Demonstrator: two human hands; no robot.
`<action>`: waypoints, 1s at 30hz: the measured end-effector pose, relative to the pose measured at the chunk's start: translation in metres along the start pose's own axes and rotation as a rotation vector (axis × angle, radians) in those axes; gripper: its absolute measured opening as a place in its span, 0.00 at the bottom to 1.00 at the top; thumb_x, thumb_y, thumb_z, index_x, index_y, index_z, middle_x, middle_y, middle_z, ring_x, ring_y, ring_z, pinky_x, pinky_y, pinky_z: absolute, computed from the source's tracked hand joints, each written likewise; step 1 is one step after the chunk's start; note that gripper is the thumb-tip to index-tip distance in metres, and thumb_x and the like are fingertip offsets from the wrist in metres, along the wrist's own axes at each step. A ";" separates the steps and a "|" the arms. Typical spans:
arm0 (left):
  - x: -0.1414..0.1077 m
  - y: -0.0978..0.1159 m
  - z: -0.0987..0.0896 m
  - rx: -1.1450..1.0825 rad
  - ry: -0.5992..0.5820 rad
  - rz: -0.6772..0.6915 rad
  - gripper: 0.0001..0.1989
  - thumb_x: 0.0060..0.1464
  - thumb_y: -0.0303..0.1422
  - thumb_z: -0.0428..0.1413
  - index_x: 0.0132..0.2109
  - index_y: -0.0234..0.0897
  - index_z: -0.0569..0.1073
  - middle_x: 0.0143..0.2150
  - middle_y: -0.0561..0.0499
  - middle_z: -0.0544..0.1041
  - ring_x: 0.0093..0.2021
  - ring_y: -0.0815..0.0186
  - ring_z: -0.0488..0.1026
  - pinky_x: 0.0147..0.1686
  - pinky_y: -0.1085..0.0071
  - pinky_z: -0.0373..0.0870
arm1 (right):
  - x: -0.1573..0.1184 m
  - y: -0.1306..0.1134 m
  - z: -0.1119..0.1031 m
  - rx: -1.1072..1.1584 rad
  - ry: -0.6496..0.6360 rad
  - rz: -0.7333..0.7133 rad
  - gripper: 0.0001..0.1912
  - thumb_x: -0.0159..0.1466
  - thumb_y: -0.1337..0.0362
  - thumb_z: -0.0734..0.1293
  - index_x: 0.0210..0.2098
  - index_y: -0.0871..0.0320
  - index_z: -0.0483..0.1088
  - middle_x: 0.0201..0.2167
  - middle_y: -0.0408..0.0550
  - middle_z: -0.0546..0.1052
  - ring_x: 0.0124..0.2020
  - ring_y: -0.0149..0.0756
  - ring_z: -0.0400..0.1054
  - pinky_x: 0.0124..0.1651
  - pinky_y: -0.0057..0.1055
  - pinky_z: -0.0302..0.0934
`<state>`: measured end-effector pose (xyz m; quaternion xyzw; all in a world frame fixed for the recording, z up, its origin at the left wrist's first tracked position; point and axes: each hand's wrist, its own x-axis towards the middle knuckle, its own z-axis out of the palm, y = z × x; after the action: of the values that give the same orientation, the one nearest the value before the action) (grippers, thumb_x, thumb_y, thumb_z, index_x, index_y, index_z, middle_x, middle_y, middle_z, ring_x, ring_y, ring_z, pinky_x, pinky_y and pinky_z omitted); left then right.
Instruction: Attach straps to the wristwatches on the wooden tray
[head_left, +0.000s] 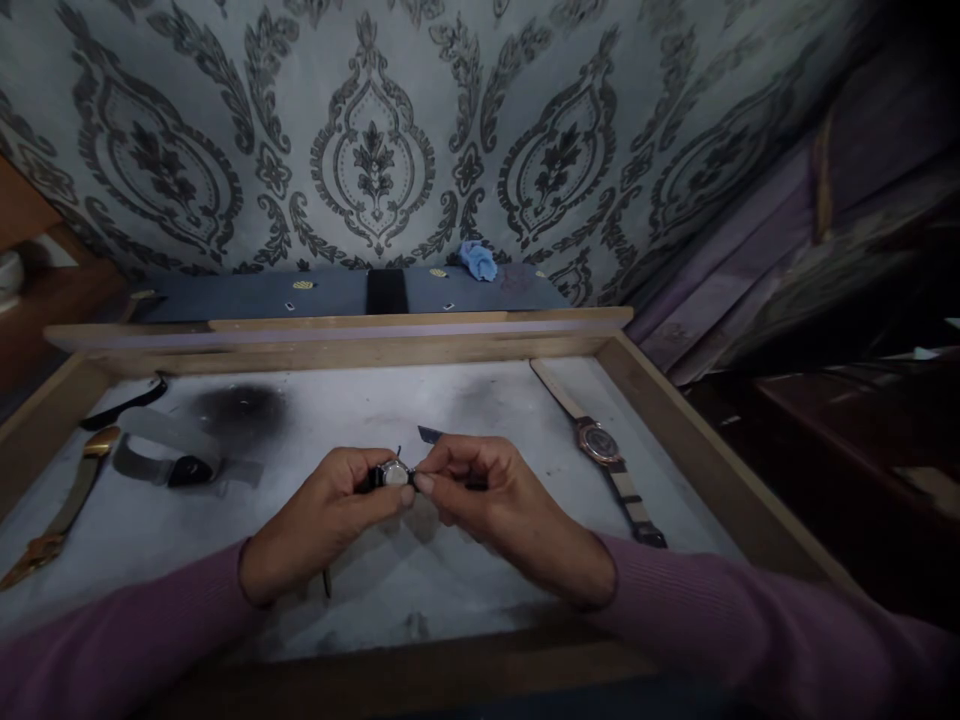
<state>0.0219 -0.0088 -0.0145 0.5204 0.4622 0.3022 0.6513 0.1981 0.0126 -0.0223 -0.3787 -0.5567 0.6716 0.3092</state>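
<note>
A small wristwatch (395, 473) with a pale, silvery round face is held up over the middle of the drawer. My left hand (330, 505) is closed on its left side, thumb and fingers at the case. Pinched at the right edge of the watch, where a dark strap joins, is my right hand (484, 490). Above the right fingers shows a dark flat strip with a slanted end (430, 434); whether it is held or lies behind, I cannot tell. The fingers hide most of the strap.
A wooden drawer (420, 352) with a white bottom surrounds my hands. At right lies a watch with a brown strap (598, 441). At left are a gold-toned watch (101, 442), a grey-banded watch (189, 470) and a black strap (124, 403). Behind sit a black phone-like slab (386, 291) and crumpled blue cloth (478, 261).
</note>
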 end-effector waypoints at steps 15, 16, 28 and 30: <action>0.006 -0.001 0.001 -0.106 0.056 -0.084 0.09 0.48 0.31 0.56 0.23 0.36 0.67 0.16 0.63 0.57 0.17 0.76 0.46 0.18 0.78 0.48 | 0.001 -0.001 0.003 0.016 -0.013 0.034 0.05 0.59 0.65 0.66 0.29 0.60 0.66 0.17 0.36 0.65 0.16 0.21 0.53 0.17 0.19 0.48; 0.006 0.000 0.001 -0.094 0.054 -0.088 0.09 0.48 0.31 0.56 0.23 0.36 0.67 0.16 0.63 0.57 0.17 0.76 0.46 0.17 0.78 0.48 | 0.001 -0.001 0.003 0.023 -0.013 0.048 0.05 0.59 0.66 0.66 0.29 0.60 0.65 0.17 0.36 0.66 0.16 0.21 0.53 0.17 0.19 0.48; 0.006 0.001 -0.002 0.013 0.021 -0.090 0.07 0.47 0.31 0.54 0.24 0.34 0.68 0.17 0.63 0.54 0.18 0.76 0.44 0.17 0.77 0.44 | 0.000 -0.005 0.002 0.052 -0.016 0.062 0.07 0.58 0.65 0.67 0.28 0.59 0.63 0.15 0.35 0.66 0.14 0.20 0.50 0.16 0.19 0.44; 0.006 0.001 -0.001 -0.009 0.017 -0.085 0.07 0.47 0.32 0.54 0.25 0.34 0.70 0.17 0.63 0.54 0.17 0.76 0.44 0.17 0.77 0.44 | 0.000 -0.004 0.002 0.027 -0.005 0.051 0.06 0.58 0.65 0.67 0.28 0.59 0.64 0.15 0.35 0.66 0.15 0.21 0.51 0.16 0.19 0.45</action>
<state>0.0230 -0.0029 -0.0157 0.4948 0.4879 0.2809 0.6620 0.1965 0.0124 -0.0177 -0.3869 -0.5384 0.6879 0.2954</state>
